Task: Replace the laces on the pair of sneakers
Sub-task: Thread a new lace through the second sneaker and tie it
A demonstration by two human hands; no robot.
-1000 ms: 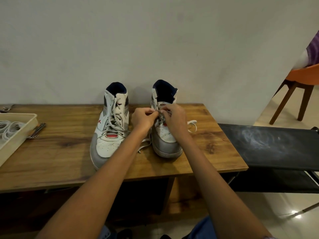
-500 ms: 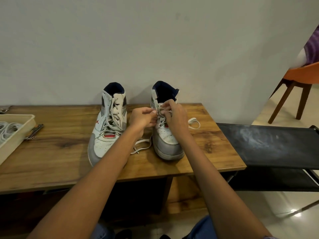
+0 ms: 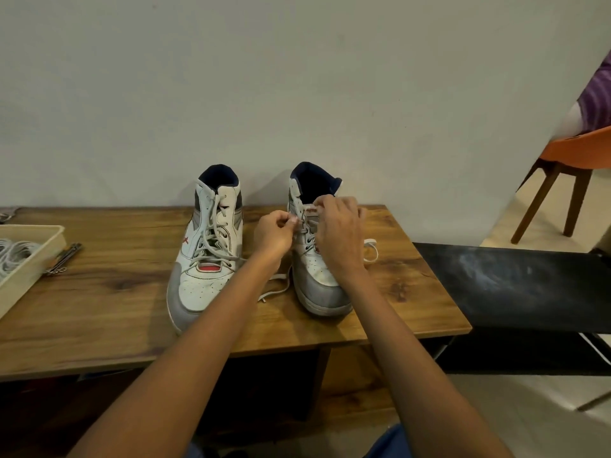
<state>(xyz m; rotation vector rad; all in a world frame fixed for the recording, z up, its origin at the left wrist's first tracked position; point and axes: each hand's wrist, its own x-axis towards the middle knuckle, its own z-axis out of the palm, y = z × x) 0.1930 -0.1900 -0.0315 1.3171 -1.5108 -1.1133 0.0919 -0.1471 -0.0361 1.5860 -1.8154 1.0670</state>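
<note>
Against a plain pale wall sat the wooden table (image 3: 99, 309), and both sneakers stood on it with toes toward the person, which put the eyelets right under the working hands. The left sneaker (image 3: 206, 252) was fully laced and untouched, so it looked to be waiting its turn. All the action was at the right sneaker (image 3: 317, 279): the left hand (image 3: 274, 234) pinched a lace (image 3: 301, 226) at the upper eyelets, fingers curled tight on it, while the right hand (image 3: 337, 236) came over the tongue, fingers bent at the top eyelets. Whether it held the lace or only steadied the shoe, I could not tell. The two hands were close together, nearly touching over the shoe. One loose end (image 3: 274, 290) trailed onto the table between the two sneakers, another looped out on the far side (image 3: 370, 251), so the lace was slack, a sign that it was being worked through the holes. Off to the left edge, a beige tray (image 3: 33, 269) held coiled white laces (image 3: 13, 256), apparently kept in reach for the swap, with a small metal tool (image 3: 62, 259) just beside it. Early days in this job, by my read.
</note>
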